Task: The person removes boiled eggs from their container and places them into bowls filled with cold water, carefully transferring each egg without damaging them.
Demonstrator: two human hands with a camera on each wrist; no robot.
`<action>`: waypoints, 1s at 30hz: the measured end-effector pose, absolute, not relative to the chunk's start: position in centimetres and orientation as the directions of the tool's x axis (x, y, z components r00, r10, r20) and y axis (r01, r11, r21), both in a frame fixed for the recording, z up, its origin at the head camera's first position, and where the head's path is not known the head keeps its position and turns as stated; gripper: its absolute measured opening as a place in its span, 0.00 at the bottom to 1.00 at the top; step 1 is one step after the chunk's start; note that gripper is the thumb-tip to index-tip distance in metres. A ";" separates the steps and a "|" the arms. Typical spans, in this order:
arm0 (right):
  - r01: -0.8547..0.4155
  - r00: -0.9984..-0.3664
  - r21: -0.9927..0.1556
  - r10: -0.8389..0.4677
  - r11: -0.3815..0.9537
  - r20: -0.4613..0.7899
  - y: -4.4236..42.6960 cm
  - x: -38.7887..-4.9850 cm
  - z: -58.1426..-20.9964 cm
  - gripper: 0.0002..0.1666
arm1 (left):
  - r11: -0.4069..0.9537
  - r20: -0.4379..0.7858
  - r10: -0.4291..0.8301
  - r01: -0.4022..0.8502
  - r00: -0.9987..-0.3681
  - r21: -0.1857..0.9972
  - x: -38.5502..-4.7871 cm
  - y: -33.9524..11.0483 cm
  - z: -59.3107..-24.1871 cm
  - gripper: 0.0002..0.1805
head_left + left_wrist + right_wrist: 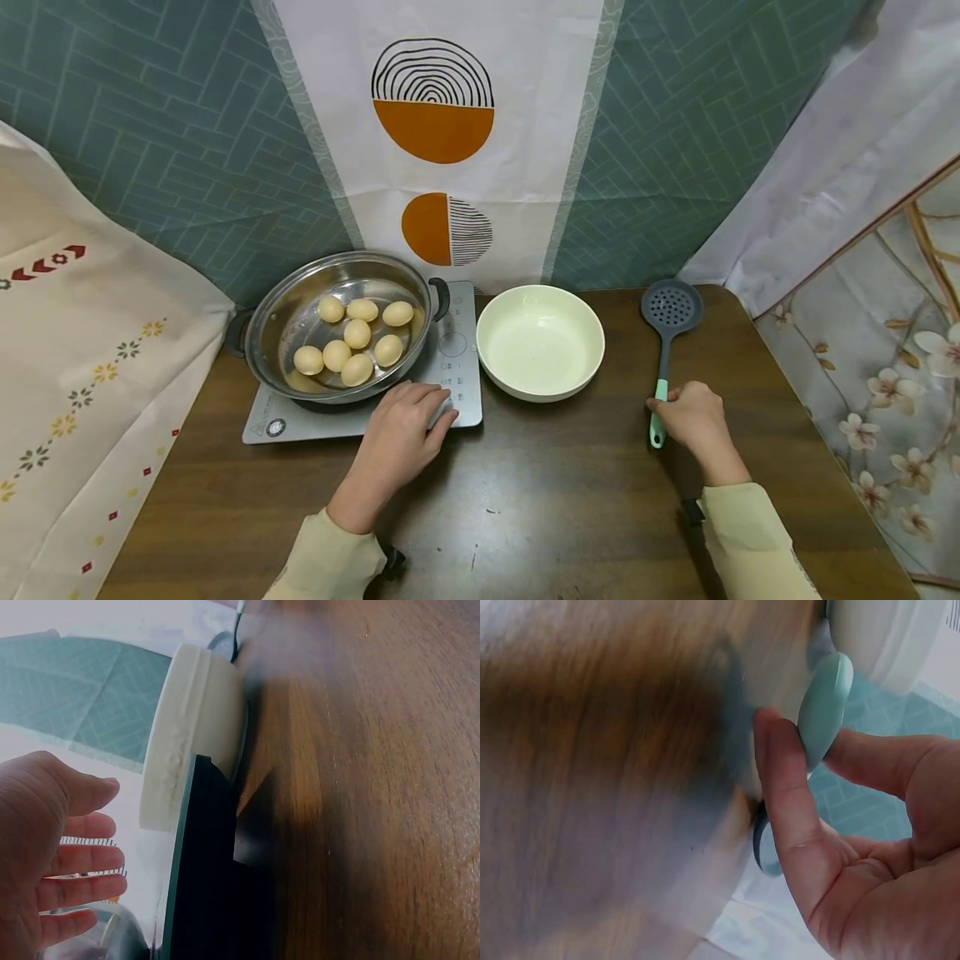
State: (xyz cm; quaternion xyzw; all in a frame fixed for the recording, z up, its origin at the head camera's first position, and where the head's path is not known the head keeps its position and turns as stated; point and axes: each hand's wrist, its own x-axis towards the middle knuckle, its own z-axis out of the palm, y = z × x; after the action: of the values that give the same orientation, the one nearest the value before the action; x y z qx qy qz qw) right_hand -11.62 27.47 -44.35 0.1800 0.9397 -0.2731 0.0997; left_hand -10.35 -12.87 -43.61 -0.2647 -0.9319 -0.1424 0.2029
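Note:
In the head view my right hand pinches the light green handle of a grey slotted spatula at the right of the table. The right wrist view shows the handle between thumb and fingers of that hand. My left hand, fingers relaxed and bent a little, is over the front of the silver cooktop and grips nothing; in the left wrist view the hand has its fingers apart. Several eggs lie in a steel pan on the cooktop.
A pale green bowl stands between the cooktop and the spatula on the brown table. Behind the table hangs a patterned cloth; more cloth lies along the left and right sides.

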 end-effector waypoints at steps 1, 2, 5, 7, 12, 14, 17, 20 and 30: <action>0.392 -0.915 -0.479 0.282 0.785 -0.287 27.6 -11.6 -44.3 0.25 | 0.820 0.453 0.436 0.551 -0.777 0.156 -10.4 -12.9 -43.6 0.14; 0.389 -0.916 -0.480 0.279 0.786 -0.287 27.7 -11.5 -44.3 0.25 | 0.820 0.454 0.437 0.552 -0.776 0.154 -10.4 -12.9 -43.6 0.14; 0.377 -0.920 -0.475 0.261 0.795 -0.293 28.2 -11.4 -44.2 0.28 | 0.816 0.465 0.438 0.557 -0.769 0.153 -10.4 -12.9 -43.5 0.14; 0.378 -0.917 -0.472 0.254 0.796 -0.307 28.5 -11.3 -44.1 0.28 | 0.818 0.466 0.436 0.555 -0.770 0.152 -10.4 -13.0 -43.5 0.14; 0.424 -0.896 -0.529 0.254 0.735 -0.365 28.9 -10.9 -44.0 0.23 | 0.824 0.464 0.426 0.545 -0.776 0.156 -10.3 -13.1 -43.4 0.14; 0.442 -0.890 -0.587 0.250 0.678 -0.381 29.0 -10.6 -44.0 0.22 | 0.826 0.460 0.423 0.541 -0.781 0.158 -10.3 -13.2 -43.4 0.14; 0.457 -0.887 -0.662 0.247 0.594 -0.390 29.0 -10.2 -43.9 0.22 | 0.829 0.455 0.420 0.536 -0.785 0.160 -10.3 -13.2 -43.3 0.14; 0.449 -0.893 -0.689 0.253 0.569 -0.373 29.1 -10.0 -43.7 0.23 | 0.828 0.453 0.419 0.536 -0.787 0.165 -10.2 -13.2 -43.1 0.14; 0.377 -0.925 -0.680 0.295 0.629 -0.239 29.5 -8.9 -41.7 0.24 | 0.815 0.452 0.419 0.546 -0.787 0.194 -10.1 -13.2 -41.9 0.13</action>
State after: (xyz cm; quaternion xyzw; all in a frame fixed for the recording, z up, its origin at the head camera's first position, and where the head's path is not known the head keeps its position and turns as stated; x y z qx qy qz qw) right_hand -8.92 29.53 -41.68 0.1865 0.9009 -0.3883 0.0523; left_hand -10.10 -13.17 -41.94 -0.2590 -0.9318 -0.1592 0.1984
